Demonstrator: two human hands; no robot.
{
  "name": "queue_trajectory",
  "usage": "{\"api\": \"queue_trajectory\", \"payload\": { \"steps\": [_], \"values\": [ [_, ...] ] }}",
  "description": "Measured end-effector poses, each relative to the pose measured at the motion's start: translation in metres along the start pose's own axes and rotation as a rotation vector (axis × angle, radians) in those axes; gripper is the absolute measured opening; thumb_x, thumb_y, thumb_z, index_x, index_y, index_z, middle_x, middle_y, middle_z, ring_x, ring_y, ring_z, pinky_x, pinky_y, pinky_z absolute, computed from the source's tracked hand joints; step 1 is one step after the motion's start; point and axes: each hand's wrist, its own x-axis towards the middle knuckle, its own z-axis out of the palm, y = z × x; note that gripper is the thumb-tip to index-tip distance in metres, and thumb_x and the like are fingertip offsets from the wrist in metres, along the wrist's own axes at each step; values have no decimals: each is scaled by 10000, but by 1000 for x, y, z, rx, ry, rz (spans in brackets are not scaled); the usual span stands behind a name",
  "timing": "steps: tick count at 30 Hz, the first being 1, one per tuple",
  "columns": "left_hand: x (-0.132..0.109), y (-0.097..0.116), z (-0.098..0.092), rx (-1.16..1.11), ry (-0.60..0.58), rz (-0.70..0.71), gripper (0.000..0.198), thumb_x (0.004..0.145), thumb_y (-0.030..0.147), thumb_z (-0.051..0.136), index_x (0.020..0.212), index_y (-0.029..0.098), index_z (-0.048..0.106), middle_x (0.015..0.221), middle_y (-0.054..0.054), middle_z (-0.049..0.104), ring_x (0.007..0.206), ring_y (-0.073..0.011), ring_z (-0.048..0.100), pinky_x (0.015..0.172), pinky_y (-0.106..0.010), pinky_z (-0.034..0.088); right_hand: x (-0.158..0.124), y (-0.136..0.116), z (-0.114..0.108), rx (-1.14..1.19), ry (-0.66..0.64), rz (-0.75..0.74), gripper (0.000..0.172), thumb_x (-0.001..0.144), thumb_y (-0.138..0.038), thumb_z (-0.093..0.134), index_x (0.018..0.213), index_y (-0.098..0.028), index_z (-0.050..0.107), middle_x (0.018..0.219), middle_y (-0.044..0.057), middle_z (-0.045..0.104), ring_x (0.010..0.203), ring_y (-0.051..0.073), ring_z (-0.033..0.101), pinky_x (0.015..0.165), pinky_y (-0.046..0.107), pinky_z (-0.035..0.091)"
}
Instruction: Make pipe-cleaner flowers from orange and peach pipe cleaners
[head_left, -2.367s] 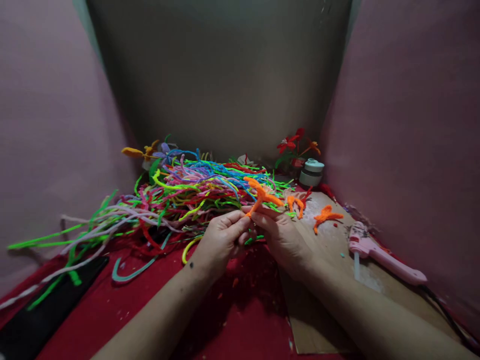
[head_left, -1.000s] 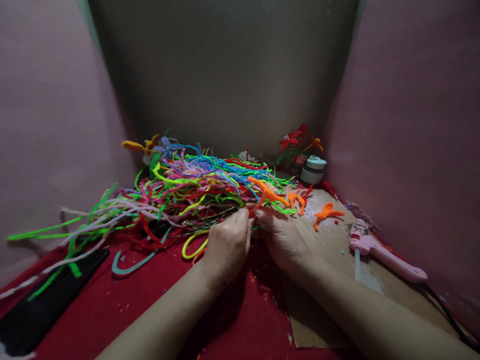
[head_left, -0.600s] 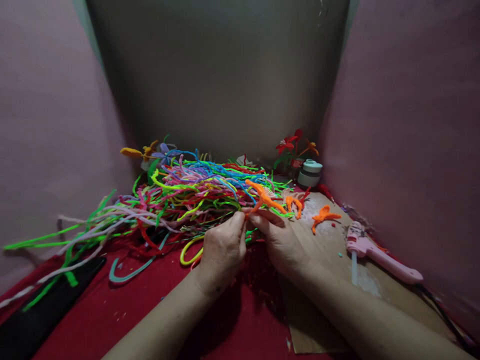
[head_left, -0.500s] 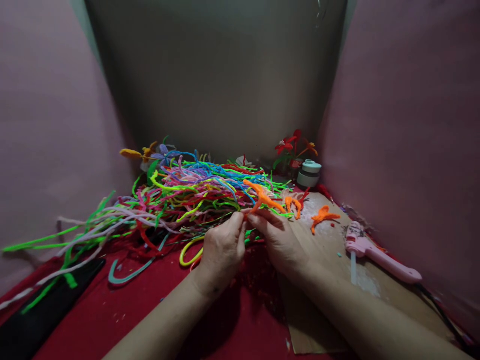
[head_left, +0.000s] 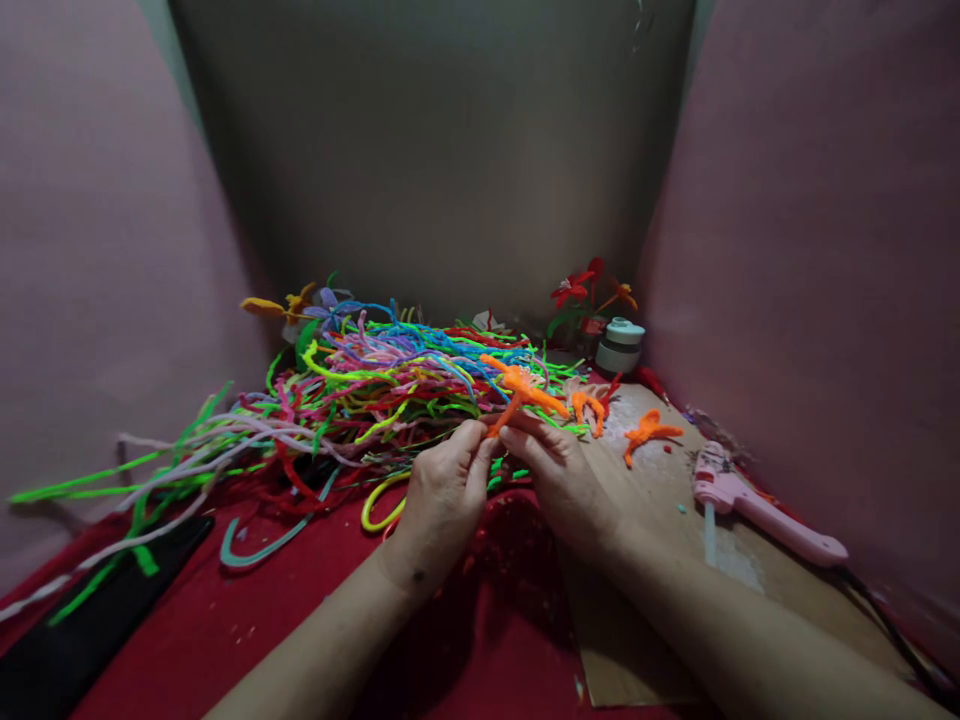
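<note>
Between my two hands stands an orange pipe-cleaner flower [head_left: 521,382], its petals spread and its stem slanting down into my fingertips. My left hand [head_left: 448,490] pinches the stem's lower end with thumb and forefinger. My right hand [head_left: 566,480] has its thumb and fingers closed on the same stem from the right. The lowest part of the stem is hidden by my fingers. Just behind the flower lies a large heap of multicoloured pipe cleaners [head_left: 405,370]. To the right, loose orange pipe-cleaner pieces [head_left: 651,430] rest on a board.
A pink glue gun [head_left: 765,515] with its stick lies on the brown board [head_left: 630,640] at right. A small lidded jar [head_left: 620,345] and red pipe-cleaner flowers [head_left: 574,290] stand behind. A black flat object [head_left: 97,620] lies at left on the red cloth [head_left: 225,640].
The orange flower has turned slightly and shifted a little left, so more of its stem shows above my fingers. Both hands keep their pinch in nearly the same place.
</note>
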Motion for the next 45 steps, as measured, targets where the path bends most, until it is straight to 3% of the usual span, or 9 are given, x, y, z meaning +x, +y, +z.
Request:
{"api": "queue_trajectory", "payload": {
  "steps": [6,10,14,18,23,31,40,43,45],
  "values": [
    [0,1,1,-157,-19,-68,218,859,251,443,654,197,491,602,33,461,563,-108,407,558,-214,316,1,1,-2,59,8,54,106,740,-314,669,800,-244,723,733,-25,649,660,126,515,657,258,407],
    [2,3,0,-307,-68,-191,203,841,303,491,697,182,567,576,40,443,532,-98,366,510,-208,300,4,3,-5,92,-11,57,115,747,-311,666,789,-217,717,735,-14,649,654,121,506,640,255,391],
    [4,8,0,-517,-118,-340,245,818,349,543,649,174,524,505,67,349,456,-69,264,434,-201,223,6,5,-8,106,-43,28,128,748,-292,669,820,-201,725,763,2,659,683,122,522,644,251,399],
    [6,12,-3,-748,-176,-436,300,793,374,590,612,159,484,477,69,362,427,-44,258,409,-184,186,7,5,-8,144,-70,28,164,748,-281,666,878,-204,732,793,15,677,702,139,549,667,272,437],
    [8,9,-7,-1029,-315,-572,242,779,368,625,727,146,542,467,84,357,372,-14,219,374,-152,140,7,4,-9,154,-74,67,185,745,-302,681,894,-204,731,747,9,664,673,136,560,677,284,450],
    [8,-2,-13,-1360,-554,-611,190,867,241,508,714,138,555,443,100,290,320,-7,142,334,-139,171,8,5,-13,134,-155,79,237,770,-340,668,962,-211,721,707,-2,641,685,132,554,734,285,419],
    [8,-4,-16,-1315,-608,-624,195,880,265,485,751,142,564,458,104,274,331,-15,121,339,-148,189,6,2,-9,181,-187,61,192,784,-293,649,941,-204,715,691,-7,609,663,127,524,717,281,417],
    [9,-2,-16,-1161,-551,-602,200,863,320,506,773,149,557,476,97,317,340,-18,170,358,-154,184,6,3,-8,186,-140,108,179,762,-305,669,885,-185,720,636,-14,578,632,125,513,671,270,413],
    [10,1,-15,-937,-478,-535,218,856,349,497,767,156,546,491,79,376,349,-30,245,374,-168,208,7,5,-10,171,-104,124,183,755,-315,673,868,-179,720,632,-11,582,586,113,489,619,259,401]
  ]
}}
